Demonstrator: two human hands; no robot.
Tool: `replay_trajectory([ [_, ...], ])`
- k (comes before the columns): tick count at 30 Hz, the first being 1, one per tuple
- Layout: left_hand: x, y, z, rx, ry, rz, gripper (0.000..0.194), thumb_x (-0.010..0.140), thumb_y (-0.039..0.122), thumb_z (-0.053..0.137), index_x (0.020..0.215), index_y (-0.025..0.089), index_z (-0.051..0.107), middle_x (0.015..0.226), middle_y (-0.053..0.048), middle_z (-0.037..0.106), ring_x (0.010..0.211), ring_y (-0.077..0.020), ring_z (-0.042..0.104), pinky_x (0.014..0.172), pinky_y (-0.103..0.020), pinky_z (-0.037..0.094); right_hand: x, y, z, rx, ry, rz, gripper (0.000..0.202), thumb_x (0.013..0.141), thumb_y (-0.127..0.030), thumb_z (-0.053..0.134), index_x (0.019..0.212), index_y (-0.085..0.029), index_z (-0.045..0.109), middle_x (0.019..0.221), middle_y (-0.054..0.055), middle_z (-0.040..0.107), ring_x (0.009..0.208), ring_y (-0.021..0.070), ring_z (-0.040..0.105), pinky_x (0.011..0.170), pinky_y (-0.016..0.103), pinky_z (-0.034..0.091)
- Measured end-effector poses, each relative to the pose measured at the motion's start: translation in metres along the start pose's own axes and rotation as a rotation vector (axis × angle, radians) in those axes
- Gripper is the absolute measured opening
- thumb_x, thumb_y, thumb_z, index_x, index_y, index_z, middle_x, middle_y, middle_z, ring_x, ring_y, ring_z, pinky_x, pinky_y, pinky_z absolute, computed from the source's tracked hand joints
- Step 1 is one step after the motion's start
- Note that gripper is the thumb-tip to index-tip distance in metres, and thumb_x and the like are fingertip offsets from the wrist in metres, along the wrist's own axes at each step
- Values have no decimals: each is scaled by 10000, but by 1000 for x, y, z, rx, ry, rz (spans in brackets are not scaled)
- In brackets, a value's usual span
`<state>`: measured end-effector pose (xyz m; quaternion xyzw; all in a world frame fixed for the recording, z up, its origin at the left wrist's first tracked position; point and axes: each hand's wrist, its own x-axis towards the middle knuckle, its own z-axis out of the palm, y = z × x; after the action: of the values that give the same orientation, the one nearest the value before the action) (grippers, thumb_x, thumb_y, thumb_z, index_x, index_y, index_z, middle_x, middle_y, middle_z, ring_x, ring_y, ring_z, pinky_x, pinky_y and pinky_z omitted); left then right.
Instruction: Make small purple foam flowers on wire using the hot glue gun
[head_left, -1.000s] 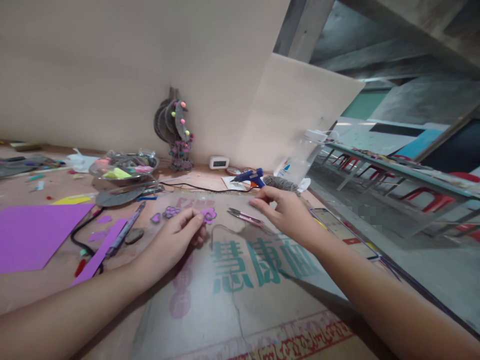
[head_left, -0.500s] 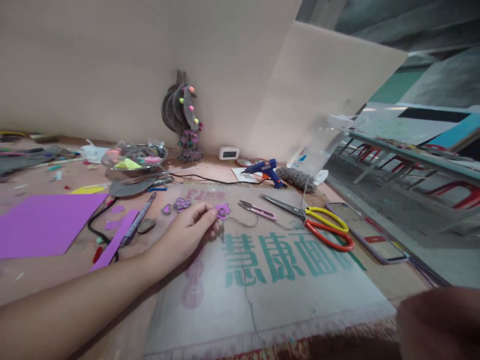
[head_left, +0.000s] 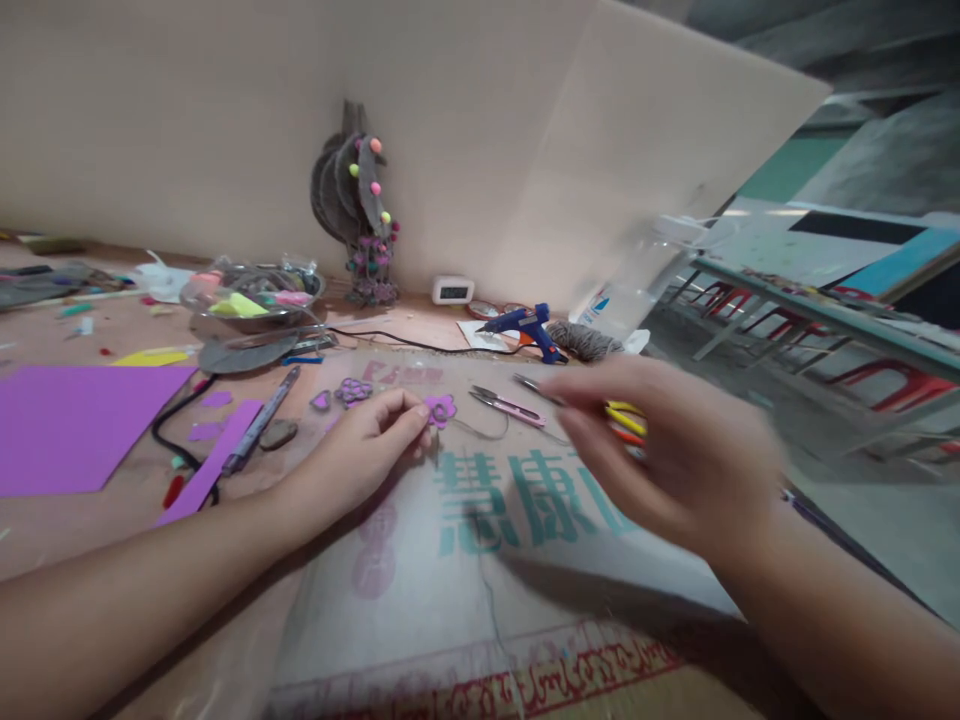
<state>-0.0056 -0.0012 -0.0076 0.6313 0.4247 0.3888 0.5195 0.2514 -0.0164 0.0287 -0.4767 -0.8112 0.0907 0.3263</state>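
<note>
My left hand is closed in a pinch at the edge of a purple flower cutout with a grey yarn swirl on it. A loose grey yarn tail runs from the flower to the right. My right hand, a little blurred, hangs in the air over the large scissors; its thumb and forefinger are apart with nothing visible between them. It hides most of the scissors, leaving a blade tip and part of the yellow handle in sight. Pink thread snips lie between my hands.
A yarn-edged purple flower and a small purple petal lie left of my left hand. Purple sheet, pen and a bowl of scraps are farther left. A blue glue gun and grey yarn stand behind.
My right hand has come up from the lower right corner to above the scissors. My left hand keeps its pinch on the flower. The view has shifted slightly.
</note>
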Motion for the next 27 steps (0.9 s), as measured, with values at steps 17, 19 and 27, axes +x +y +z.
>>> replay_trajectory([
  [17,-4,0,-3,251,-3,116,256,863,327,452,664,180,518,596,40,496,572,-108,470,536,-216,343,23,-41,52,264,-215,187,225,857,-352,488,845,-171,620,777,22,647,707,131,578,648,255,448],
  [19,-5,-1,-2,265,2,129,249,855,326,460,665,177,523,593,36,505,566,-108,470,526,-215,342,20,-44,60,299,-221,209,185,830,-341,528,864,-173,598,792,23,638,700,129,570,647,254,451],
  [27,-8,1,-2,308,4,131,215,837,295,461,660,182,512,568,42,510,516,-103,452,512,-223,335,19,-47,68,249,-184,175,88,779,-264,572,780,-182,541,711,-8,579,657,114,522,636,244,429],
])
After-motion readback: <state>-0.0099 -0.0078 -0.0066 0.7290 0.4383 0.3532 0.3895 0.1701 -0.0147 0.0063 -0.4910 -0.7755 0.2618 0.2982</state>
